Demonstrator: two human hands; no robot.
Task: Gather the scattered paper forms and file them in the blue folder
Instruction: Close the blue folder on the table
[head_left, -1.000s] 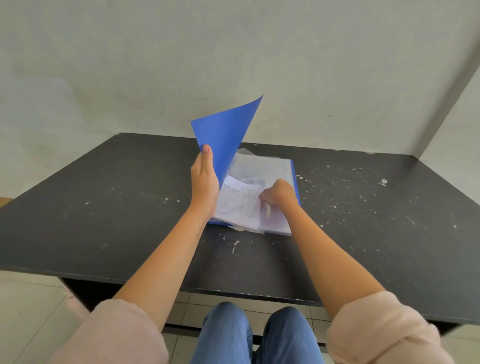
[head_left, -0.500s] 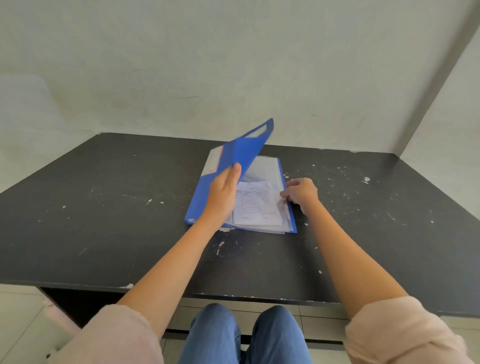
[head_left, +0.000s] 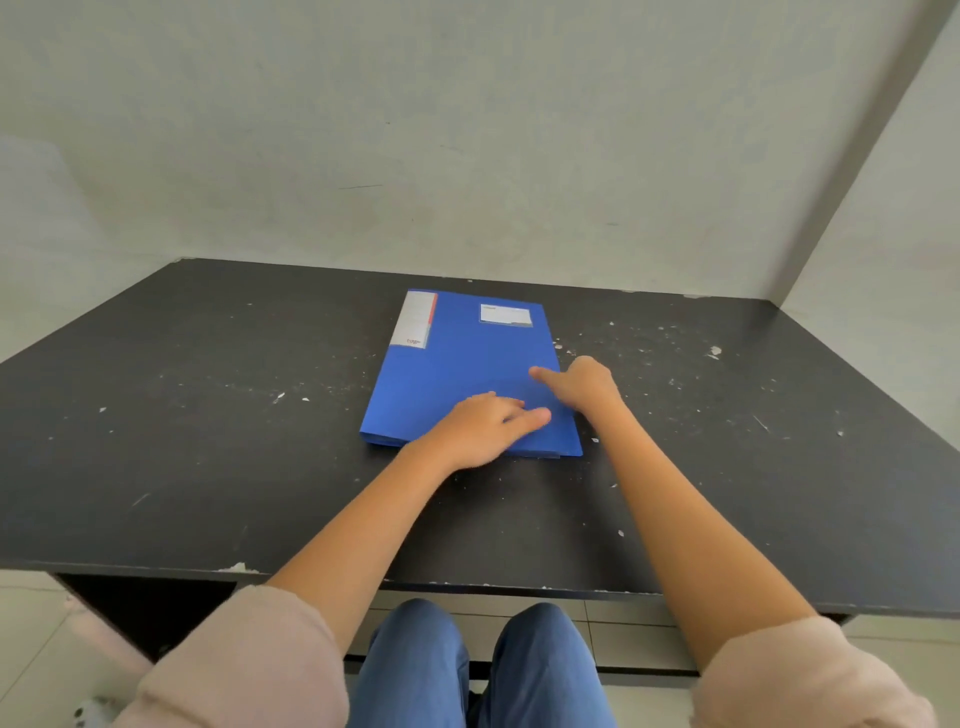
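The blue folder (head_left: 457, 364) lies closed and flat on the black table (head_left: 208, 441), with a white label near its top and a grey strip at its top left. No paper forms show; the cover hides whatever is inside. My left hand (head_left: 485, 428) rests palm down on the folder's near edge, fingers spread. At the folder's right edge my right hand (head_left: 582, 384) rests with the thumb touching the cover. Neither hand grips anything.
The table top is scuffed, with small white flecks (head_left: 714, 352) scattered mostly on the right. Grey walls stand close behind and on the right. My knees in blue jeans (head_left: 483, 670) sit under the near edge.
My left hand swung the raised front cover down over the papers until the folder shut. My right hand slid off the papers to the folder's right edge. The forms are now hidden.
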